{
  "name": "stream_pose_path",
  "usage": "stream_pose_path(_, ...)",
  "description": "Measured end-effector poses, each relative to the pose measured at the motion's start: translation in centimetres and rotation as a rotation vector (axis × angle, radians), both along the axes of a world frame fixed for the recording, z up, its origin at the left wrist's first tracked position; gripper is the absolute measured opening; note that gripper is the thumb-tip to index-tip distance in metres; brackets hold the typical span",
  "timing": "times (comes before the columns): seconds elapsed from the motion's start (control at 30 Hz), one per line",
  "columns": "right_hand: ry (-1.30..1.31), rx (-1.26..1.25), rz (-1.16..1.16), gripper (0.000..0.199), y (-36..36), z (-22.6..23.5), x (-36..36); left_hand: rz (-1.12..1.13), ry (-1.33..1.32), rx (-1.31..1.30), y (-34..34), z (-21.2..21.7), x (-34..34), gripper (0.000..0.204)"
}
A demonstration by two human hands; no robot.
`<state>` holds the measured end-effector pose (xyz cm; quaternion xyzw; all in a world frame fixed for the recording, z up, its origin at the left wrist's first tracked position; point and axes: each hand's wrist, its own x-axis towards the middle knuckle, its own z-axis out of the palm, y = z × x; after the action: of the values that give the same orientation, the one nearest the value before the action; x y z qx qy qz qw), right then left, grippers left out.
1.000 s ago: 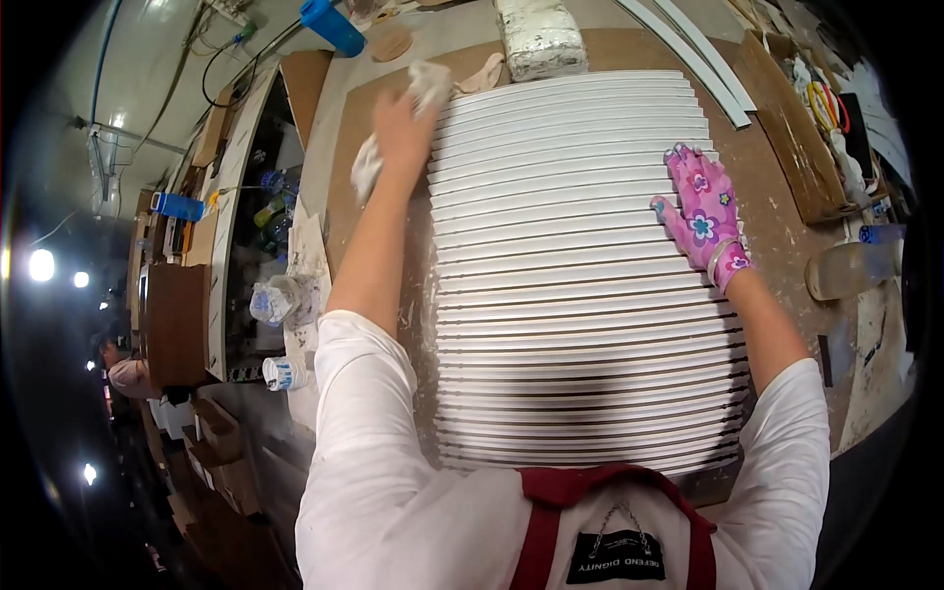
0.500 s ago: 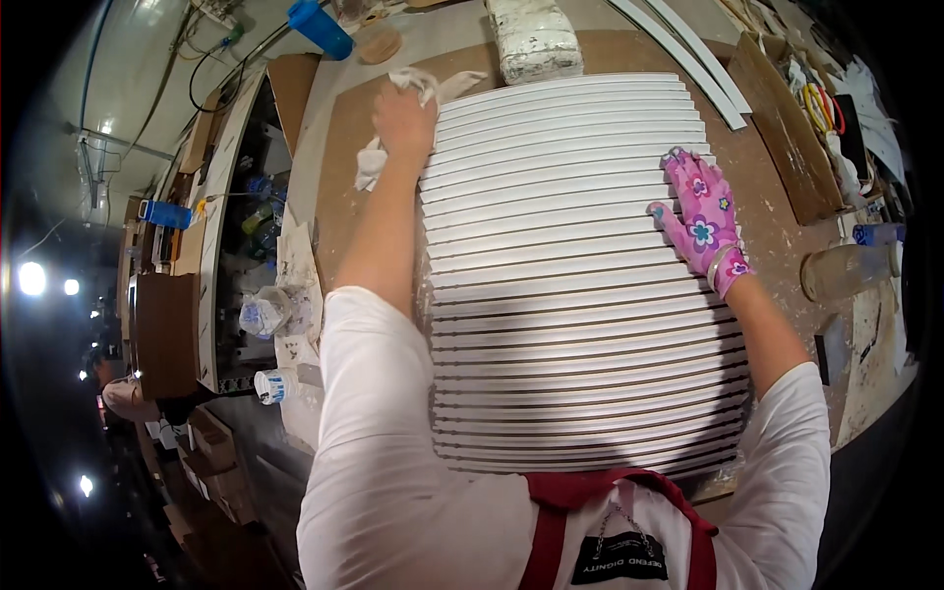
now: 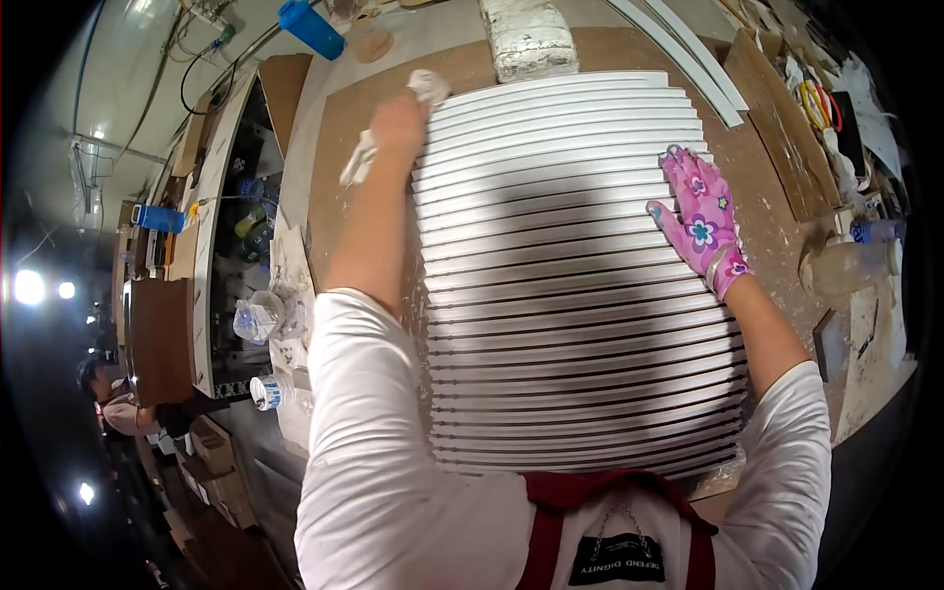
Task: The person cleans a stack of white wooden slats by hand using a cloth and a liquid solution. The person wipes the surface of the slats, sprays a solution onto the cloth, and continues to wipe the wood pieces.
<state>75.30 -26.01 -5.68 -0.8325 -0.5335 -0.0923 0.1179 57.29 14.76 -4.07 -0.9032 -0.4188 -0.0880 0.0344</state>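
A set of long white strips (image 3: 492, 236) lies side by side in front of me, with dark gaps between them. My left hand (image 3: 397, 126) is bare and slightly blurred, at the far left ends of the strips. It is closed on a white cloth (image 3: 428, 87), which bunches at the fingers and hangs out by the wrist. Over the strips' right ends, my right hand (image 3: 700, 211) lies flat in a pink flowered glove, thumb apart from the fingers and nothing in its grip.
A brown board (image 3: 339, 211) lies under the strips. Beyond them sits a wrapped white block (image 3: 531, 41). At the far right are loose white strips (image 3: 693, 59) and a wooden box (image 3: 782, 128) of tools. A jar (image 3: 851, 267) stands right; a blue bottle (image 3: 313, 29), far left.
My left hand has shifted slightly along the strips' left ends with the cloth, which is now bunched differently. The right hand stays put. A person in the left background has come further into view.
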Motion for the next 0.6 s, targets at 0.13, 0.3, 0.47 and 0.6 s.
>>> stream_pose_path(0.13, -0.012, -0.001, -0.011, 0.06, -0.2, -0.2, 0.3, 0.0, -0.134, 0.127, 1.2, 0.2, -0.1, 0.048)
stream_pose_path(0.3, 0.021, 0.02, -0.006, 0.067, 1.2, 0.1, 1.2, 0.246, -0.704, -0.49, 4.5, -3.2, -1.9, 0.058)
stream_pose_path(0.47, -0.179, 0.041, -0.064, 0.068, 8.4, -0.5, 10.5, -0.015, -0.748, -0.665, 2.2, -4.0, 0.9, 0.052)
stream_pose_path(0.6, -0.108, -0.24, -0.171, 0.064, 13.1, 0.4, 9.9, -0.102, -0.769, -0.222, -0.3, -0.7, 0.5, 0.041)
